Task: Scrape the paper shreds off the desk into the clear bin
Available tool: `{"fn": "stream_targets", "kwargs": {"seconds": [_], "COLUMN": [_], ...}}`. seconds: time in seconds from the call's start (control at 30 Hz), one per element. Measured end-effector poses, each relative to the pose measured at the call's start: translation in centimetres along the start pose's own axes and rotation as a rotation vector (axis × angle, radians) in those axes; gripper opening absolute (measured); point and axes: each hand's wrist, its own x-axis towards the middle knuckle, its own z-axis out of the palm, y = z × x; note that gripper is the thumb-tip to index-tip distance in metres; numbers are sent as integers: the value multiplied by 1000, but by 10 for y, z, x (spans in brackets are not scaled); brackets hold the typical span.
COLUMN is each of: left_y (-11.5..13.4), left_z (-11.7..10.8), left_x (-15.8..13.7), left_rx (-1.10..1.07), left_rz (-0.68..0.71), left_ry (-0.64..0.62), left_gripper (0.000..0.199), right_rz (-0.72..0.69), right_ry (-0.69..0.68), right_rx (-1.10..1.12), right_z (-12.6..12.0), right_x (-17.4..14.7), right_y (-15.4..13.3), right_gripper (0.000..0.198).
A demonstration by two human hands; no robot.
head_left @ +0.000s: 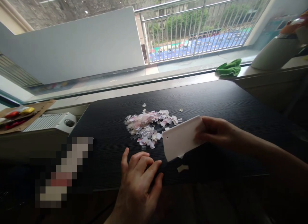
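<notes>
My right hand (213,131) grips a pale, smooth rectangular piece (181,139) by its right end. A small hole shows near that piece's left edge; I cannot tell whether it is card or plastic. A heap of small paper scraps (150,124), mostly white and pinkish, lies on the dark table (106,121) just left of it. My left hand (141,176) hovers over the table's near side, below the heap. Its fingers are spread and slightly bent, with nothing visible in them. A few yellowish scraps (183,168) lie under the pale piece, close to the near edge.
Behind the table runs a window sill (134,87), with a green cloth (229,68) and a white spray bottle (275,52) on it. A white radiator (51,121) stands at the left, near cardboard (45,108) with coloured tools. A blurred patch covers the lower left.
</notes>
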Motion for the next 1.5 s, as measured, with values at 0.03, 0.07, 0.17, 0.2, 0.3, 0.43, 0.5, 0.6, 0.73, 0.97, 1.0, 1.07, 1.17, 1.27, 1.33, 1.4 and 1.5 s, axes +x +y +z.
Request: {"fn": "stream_targets", "kwargs": {"seconds": [0.03, 0.07, 0.17, 0.2, 0.3, 0.43, 0.5, 0.6, 0.73, 0.97, 1.0, 1.07, 1.17, 1.27, 1.33, 1.4, 1.5], "left_y": [0, -1, -2, -3, -3, -3, -2, -2, 2, 26, 28, 31, 34, 37, 39, 40, 41], "left_z": [-1, -2, -3, -3, -3, -6, -8, -11, -8, 7, 9, 12, 16, 19, 23, 26, 30], "left_x": [-1, -1, -4, -5, -6, -2, -1, 0, 0, 11, 12, 13, 15, 16, 16, 16, 15], "left_rx": [5, 9, 8, 7, 15, 43, 49, 51, 47, -61, -66, -69, -88, -113, -124, -140, -163], "left_rz": [6, 9, 8, 10, 28, 93, 110, 108, 151, 176, 168, 154, 156, 158, 164, 173, 183], "left_ry": [5, 9, 27, 33, 13, -109, -131, -104, -159, -174, -183, -200, -234, -230, -214, -202, -180], "left_gripper": [16, 16, 16, 16, 16, 21, 23, 21, 25, 11, 10, 8, 8, 8, 8, 7, 6], "right_rz": [-9, -10, 20, 38, 66, 27, 7, 16, 72, 143, 157, 189, 208, 207, 205, 200, 203], "right_ry": [-53, -103, -184, -182, -106, 4, -2, -28, -38, 189, 208, 201, 171, 155, 169, 219, 231], "right_rx": [9, 8, -36, -54, -51, 30, 34, 32, 34, 33, 34, 32, 24, 13, 14, 23, 21], "right_z": [2, 2, -7, -12, -26, -25, -20, -17, -31, -51, -50, -48, -43, -38, -35, -31, -27], "right_x": [4, 6, 1, -2, -13, -8, -1, 2, -14, -43, -45, -48, -52, -56, -59, -62, -66], "right_y": [-1, -2, -3, -3, -4, -5, -6, -5, -1, 8, 9, 10, 10, 9, 10, 10, 11], "right_gripper": [28, 27, 27, 27, 27, 26, 24, 23, 26, 35, 35, 35, 36, 37, 39, 39, 40]}}
